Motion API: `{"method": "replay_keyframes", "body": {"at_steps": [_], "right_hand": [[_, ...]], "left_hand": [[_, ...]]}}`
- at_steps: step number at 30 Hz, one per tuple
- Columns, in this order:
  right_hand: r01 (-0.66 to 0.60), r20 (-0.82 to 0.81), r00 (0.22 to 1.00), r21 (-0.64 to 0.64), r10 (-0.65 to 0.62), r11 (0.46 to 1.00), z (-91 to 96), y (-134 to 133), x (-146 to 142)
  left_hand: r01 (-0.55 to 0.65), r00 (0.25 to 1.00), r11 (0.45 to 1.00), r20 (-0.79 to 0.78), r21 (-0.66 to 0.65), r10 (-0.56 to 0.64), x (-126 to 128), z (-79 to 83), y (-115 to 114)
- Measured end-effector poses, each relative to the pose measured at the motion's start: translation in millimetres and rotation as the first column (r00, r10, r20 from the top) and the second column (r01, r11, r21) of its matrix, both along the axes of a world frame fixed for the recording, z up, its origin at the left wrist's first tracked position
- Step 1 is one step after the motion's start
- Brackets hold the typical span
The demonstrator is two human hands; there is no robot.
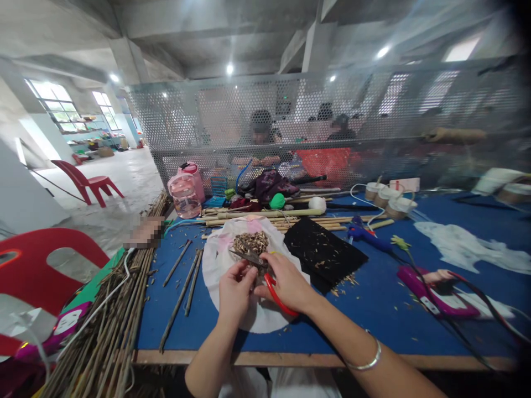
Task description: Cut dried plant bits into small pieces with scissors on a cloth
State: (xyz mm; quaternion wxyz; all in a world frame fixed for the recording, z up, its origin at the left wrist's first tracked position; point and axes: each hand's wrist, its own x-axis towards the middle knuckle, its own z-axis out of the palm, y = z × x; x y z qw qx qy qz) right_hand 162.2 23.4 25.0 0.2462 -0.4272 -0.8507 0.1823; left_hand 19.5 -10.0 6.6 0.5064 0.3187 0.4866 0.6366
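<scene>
My right hand (287, 283) is wrapped round the red handles of a pair of scissors (277, 298), whose dark blades point left and away. Close beside it, my left hand (234, 290) is closed, thumb and fingertips pinched near the blades; what they hold is too small to make out. Both hands are above a round white cloth (213, 265). On that cloth, just beyond the blades, lies a heap of small brown and pale cut pieces (253, 241). A black cloth (323, 249) dotted with similar bits lies to the right.
Thin sticks (182, 293) lie on the blue tabletop (352, 337) at left, beside a large stick bundle (108, 315). Behind are longer sticks, a green ball (277, 200) and a pink clear bottle (185, 196). At right are a blue glue gun (369, 235), cables and a purple power strip (435, 293).
</scene>
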Motion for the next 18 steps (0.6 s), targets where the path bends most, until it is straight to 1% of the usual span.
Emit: {"method": "replay_keyframes", "body": {"at_steps": [3, 5, 9, 13, 18], "right_hand": [[0.008, 0.015, 1.000, -0.034, -0.007, 0.999, 1.1, -2.1, -1.1], [-0.004, 0.002, 1.000, -0.051, 0.005, 0.999, 0.1, -2.5, -1.6], [-0.057, -0.094, 0.994, -0.052, 0.051, 0.997, -5.2, -1.0, -2.3], [-0.073, -0.165, 0.984, -0.061, 0.062, 0.995, -8.5, -0.5, -3.1], [-0.037, -0.096, 0.995, -0.090, 0.028, 0.995, -6.7, -3.0, -3.6]], "left_hand": [[-0.006, 0.998, 1.000, -0.067, 0.030, 0.008, 0.0, 0.6, -0.8], [-0.005, 0.997, 0.999, -0.079, 0.043, 0.008, 0.7, 1.9, -1.6], [-0.002, 0.999, 0.998, -0.047, 0.056, 0.004, 2.9, 5.4, -3.1], [-0.032, 0.999, 0.998, -0.025, 0.060, 0.034, 4.1, 7.7, -2.9], [-0.060, 0.998, 0.998, 0.016, 0.019, 0.060, 3.7, 8.3, -1.4]]}}
